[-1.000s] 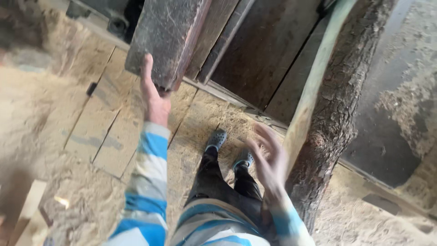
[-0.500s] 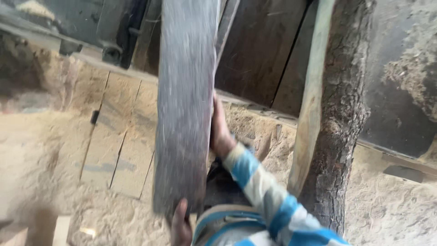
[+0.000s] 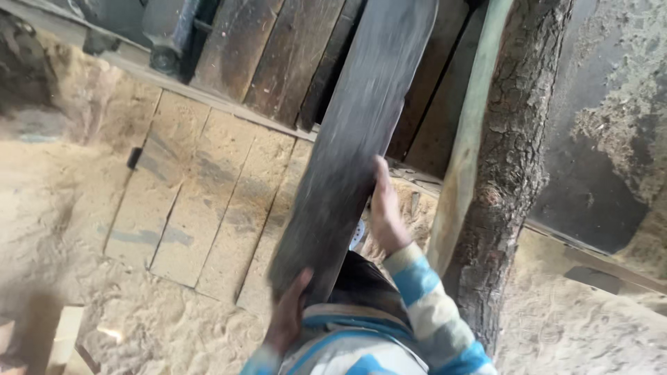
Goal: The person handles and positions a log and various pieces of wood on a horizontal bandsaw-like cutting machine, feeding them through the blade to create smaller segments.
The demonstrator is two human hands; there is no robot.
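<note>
Head view: dark plank (image 3: 354,146) stands tilted before the body. Left hand (image 3: 290,314) grips its lower end, right hand (image 3: 384,208) clasps its right edge. Bark-covered log (image 3: 511,173) stands just right, over a sawdust floor (image 3: 104,229).

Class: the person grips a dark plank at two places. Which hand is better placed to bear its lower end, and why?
Left. The left hand cups the lower end of the dark plank from beneath; the right hand only steadies its side edge higher up, beside the bark-covered post.
</note>
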